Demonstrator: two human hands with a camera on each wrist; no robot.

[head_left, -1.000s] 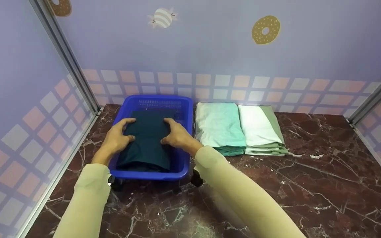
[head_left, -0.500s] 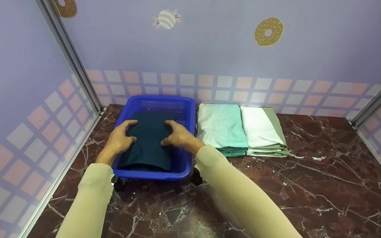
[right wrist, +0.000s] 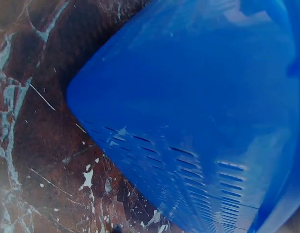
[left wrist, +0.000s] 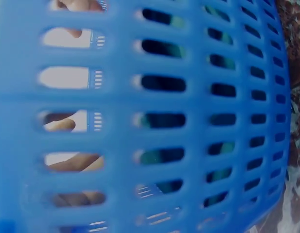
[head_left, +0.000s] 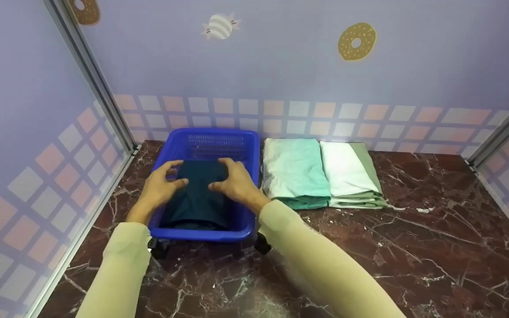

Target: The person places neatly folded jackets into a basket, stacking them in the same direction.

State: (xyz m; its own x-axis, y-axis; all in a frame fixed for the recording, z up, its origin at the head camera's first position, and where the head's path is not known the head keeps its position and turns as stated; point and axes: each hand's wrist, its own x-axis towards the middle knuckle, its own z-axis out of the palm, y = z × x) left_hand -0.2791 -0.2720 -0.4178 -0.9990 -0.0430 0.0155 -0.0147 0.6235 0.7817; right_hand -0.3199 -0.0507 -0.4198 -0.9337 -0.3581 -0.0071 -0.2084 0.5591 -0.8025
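Note:
In the head view a dark teal folded garment (head_left: pixel 199 194) lies inside a blue plastic basket (head_left: pixel 203 236). My left hand (head_left: pixel 156 187) holds its left side, thumb over the top and curved fingers at the far left corner. Across from it my right hand (head_left: pixel 237 181) holds the right side the same way. The fingertips sit right at the garment's far edge. In the left wrist view the slotted basket wall (left wrist: pixel 115 102) hides most of the hand, with dark cloth behind the slots. Only the smooth outer basket wall (right wrist: pixel 188 97) fills the right wrist view.
Right of the basket stand two more folded garments, one pale mint and green (head_left: pixel 296 170), the other white with olive (head_left: pixel 349 174). They lie on a dark red marbled surface (head_left: pixel 325 251). A patterned wall (head_left: pixel 281 66) rises behind, with another panel at the left.
The garment's far edge has come nearer to me, baring more of the basket's back wall. Both thumbs have shifted slightly inward; the basket and other garments stay put.

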